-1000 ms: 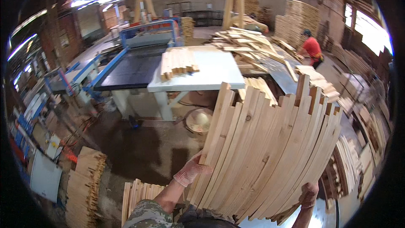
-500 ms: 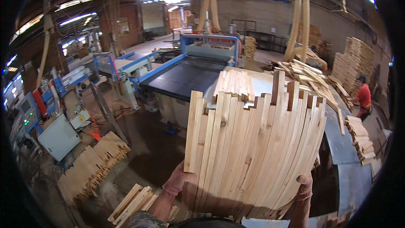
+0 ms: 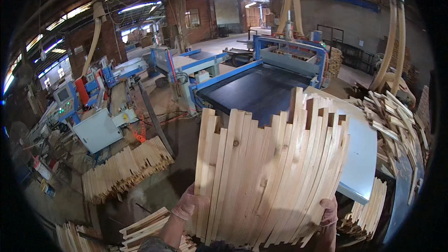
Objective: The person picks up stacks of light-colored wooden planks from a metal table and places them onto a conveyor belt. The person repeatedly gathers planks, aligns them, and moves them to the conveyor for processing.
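Observation:
A wide bundle of pale wooden strips point(image 3: 268, 172) stands close in front of me, the strips side by side with uneven upper ends. My left hand point(image 3: 189, 202), in a pinkish work glove, presses against the bundle's left edge. At the right edge my right hand point(image 3: 328, 212), gloved alike, grips the outer strips. Between them the two hands squeeze the whole bundle and hold it up. Fingers behind the outer strips are partly hidden. Beyond the bundle's upper ends lies a machine's black conveyor belt point(image 3: 254, 88).
A pale metal table point(image 3: 359, 154) stands right of the bundle, with a jumbled heap of strips point(image 3: 394, 121) beyond it. Stacked strips point(image 3: 128, 168) lie on the floor at left, near a grey cabinet point(image 3: 98, 130) and a control panel point(image 3: 65, 100). More strips point(image 3: 149, 228) lie lower left.
My view has swung left, so the machine and floor stacks sit farther right. The bundle stays between my hands. The strips on the table and the person in red no longer show.

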Demonstrator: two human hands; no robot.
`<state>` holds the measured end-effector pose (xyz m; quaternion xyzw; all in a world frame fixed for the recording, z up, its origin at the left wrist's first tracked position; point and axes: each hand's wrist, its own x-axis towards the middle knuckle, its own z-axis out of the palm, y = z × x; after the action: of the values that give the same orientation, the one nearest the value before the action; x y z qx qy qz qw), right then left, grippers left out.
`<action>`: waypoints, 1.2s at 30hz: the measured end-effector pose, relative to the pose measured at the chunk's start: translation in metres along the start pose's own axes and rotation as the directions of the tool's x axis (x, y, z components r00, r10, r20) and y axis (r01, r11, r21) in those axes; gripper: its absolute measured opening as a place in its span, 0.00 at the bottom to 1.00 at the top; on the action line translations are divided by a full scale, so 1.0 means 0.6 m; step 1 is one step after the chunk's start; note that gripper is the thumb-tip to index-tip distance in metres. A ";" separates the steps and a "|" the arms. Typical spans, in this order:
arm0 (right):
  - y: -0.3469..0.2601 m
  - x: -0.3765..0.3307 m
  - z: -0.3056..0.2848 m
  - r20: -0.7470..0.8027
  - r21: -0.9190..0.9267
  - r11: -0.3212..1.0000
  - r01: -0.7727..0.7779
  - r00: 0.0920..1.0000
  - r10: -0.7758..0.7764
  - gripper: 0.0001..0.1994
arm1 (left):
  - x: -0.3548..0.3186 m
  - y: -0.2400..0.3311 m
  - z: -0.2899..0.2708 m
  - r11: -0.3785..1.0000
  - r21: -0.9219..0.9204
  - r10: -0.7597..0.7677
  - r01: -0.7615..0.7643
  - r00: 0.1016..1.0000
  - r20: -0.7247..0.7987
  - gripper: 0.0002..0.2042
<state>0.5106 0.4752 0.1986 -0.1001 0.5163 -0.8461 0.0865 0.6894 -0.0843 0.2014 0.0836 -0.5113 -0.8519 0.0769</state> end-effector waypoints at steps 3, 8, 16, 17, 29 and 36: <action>-0.019 0.099 0.164 0.032 0.127 0.989 -0.073 0.997 0.070 0.47 | 0.075 0.021 -0.053 0.996 -0.087 -0.011 -0.002 0.989 -0.145 0.31; 0.090 0.325 0.225 0.129 -0.057 0.991 -0.118 0.984 0.125 0.37 | 0.204 -0.011 -0.320 1.000 0.007 0.002 0.000 0.927 -0.374 0.21; 0.147 0.620 0.421 0.205 -0.027 0.972 -0.233 0.950 0.234 0.34 | 0.466 0.137 -0.502 0.999 -0.018 -0.044 0.040 0.942 -0.333 0.18; 0.162 0.656 0.427 0.203 -0.011 0.972 -0.235 0.951 0.233 0.34 | 0.503 0.153 -0.511 0.999 -0.015 -0.044 0.042 0.945 -0.324 0.18; 0.215 1.025 0.399 -0.044 -0.090 0.939 -0.331 0.944 0.328 0.27 | 1.000 0.293 -0.307 0.992 0.017 -0.119 0.123 0.982 -0.143 0.19; 0.286 1.146 0.276 -0.218 0.160 0.893 -0.420 0.867 0.447 0.16 | 1.325 0.245 -0.270 0.897 0.021 -0.435 0.442 0.872 0.223 0.28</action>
<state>-0.1024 0.0840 0.1747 0.1303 0.4863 -0.8371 0.2141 -0.0429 -0.4638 0.2055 0.1006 -0.4712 -0.8587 -0.1747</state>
